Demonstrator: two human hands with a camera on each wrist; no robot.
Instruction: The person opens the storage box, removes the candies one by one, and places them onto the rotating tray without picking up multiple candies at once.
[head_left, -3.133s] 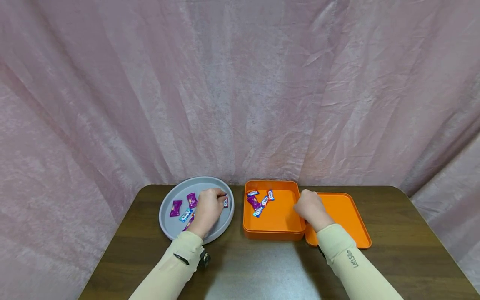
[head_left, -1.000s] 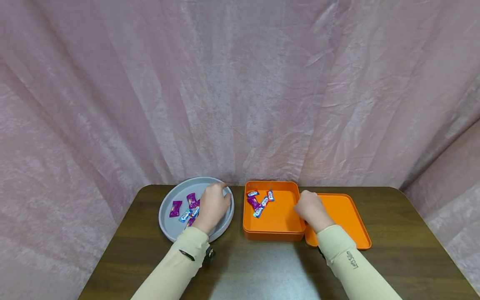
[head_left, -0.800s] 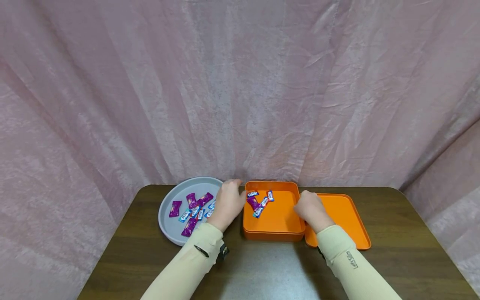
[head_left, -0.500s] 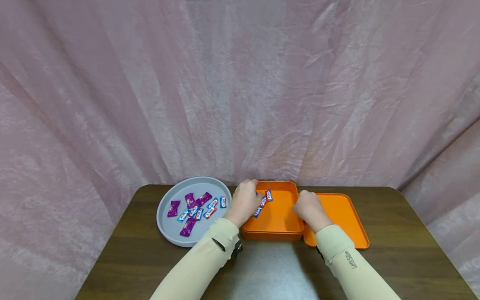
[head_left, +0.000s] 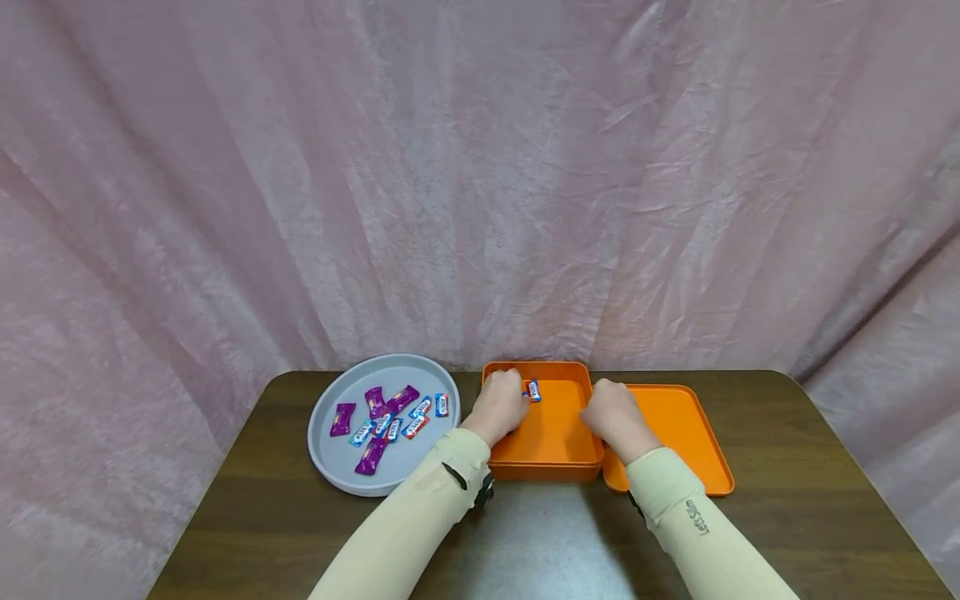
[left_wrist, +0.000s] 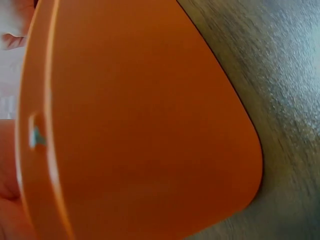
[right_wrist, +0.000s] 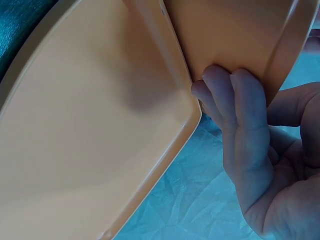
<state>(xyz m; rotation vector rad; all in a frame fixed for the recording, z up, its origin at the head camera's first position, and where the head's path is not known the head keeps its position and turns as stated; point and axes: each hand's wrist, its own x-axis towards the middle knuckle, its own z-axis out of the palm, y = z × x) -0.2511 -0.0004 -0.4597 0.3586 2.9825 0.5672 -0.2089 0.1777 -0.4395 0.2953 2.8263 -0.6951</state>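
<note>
The right hand (head_left: pixel 617 417) pinches the box (head_left: pixel 558 429) by its rim while the left hand (head_left: pixel 498 408), grip hidden from me, is likely after candy (head_left: pixel 533 390) inside, needing a sure hold next.

Smooth plastic box (head_left: pixel 553 429), matt plastic tray (head_left: pixel 401 372), glossy candy wrappers (head_left: pixel 342 419), wood-grained table (head_left: pixel 795 467), velvety cloth curtain (head_left: pixel 480 183)

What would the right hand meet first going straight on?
The right hand would probably meet the right wall of the square orange plastic box; its fingers appear to touch it, though depth is unclear.
</note>
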